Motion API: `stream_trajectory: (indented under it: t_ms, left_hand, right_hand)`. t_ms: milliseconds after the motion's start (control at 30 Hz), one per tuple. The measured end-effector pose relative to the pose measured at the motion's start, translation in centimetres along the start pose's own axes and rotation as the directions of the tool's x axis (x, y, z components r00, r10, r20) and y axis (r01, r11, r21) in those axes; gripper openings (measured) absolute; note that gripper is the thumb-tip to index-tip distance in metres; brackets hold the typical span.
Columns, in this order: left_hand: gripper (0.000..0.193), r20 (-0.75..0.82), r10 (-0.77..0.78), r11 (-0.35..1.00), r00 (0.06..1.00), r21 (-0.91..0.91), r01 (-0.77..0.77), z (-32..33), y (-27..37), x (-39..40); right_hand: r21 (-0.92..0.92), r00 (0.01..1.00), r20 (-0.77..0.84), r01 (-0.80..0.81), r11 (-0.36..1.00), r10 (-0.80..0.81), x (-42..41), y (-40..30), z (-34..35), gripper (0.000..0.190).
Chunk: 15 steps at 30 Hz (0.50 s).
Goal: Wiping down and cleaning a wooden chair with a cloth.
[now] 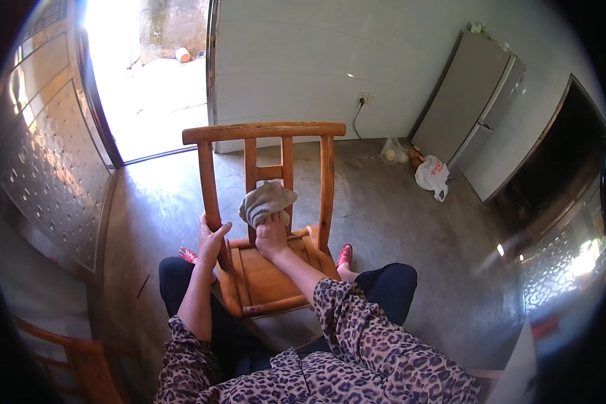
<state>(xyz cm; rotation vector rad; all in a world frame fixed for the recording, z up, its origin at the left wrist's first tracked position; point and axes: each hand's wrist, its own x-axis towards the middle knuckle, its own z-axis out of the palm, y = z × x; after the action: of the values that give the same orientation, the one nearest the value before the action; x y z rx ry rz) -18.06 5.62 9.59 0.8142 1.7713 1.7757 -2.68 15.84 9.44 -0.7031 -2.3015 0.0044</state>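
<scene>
A wooden chair stands between my knees, its slatted back away from me and its panelled seat nearest me. On the left, my left hand grips the chair's left back post, thumb on the inner side. My right hand reaches over the seat and holds a bunched grey cloth against the middle slats of the back. The cloth covers part of those slats, and the fingers of the right hand are partly hidden in it.
An open doorway lies ahead left beside a metal door. A refrigerator stands at the right wall, with plastic bags on the floor before it. Another wooden chair is at the lower left. A cord hangs from a wall socket.
</scene>
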Motion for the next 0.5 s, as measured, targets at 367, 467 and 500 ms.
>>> stream_trajectory:
  t_ms: [367,467,500]
  left_hand:
    - [0.048,-0.018,0.008,1.0,1.0,-0.001,-0.008,-0.6,-0.2,-0.4]
    - [0.048,0.05,-0.02,1.0,0.999,-0.006,0.02,0.6,1.3,-0.3]
    - [0.048,0.04,-0.022,1.0,0.999,-0.002,0.023,0.2,1.1,-0.5]
  right_hand:
    - [-0.061,0.996,0.09,0.006,0.998,-0.001,-4.4,-1.1,2.4,0.028]
    - [0.018,0.704,0.67,-0.331,0.943,0.234,-8.7,1.5,5.8,0.028]
    - [0.026,0.703,0.675,-0.326,0.945,0.225,-10.1,0.9,6.1,0.028]
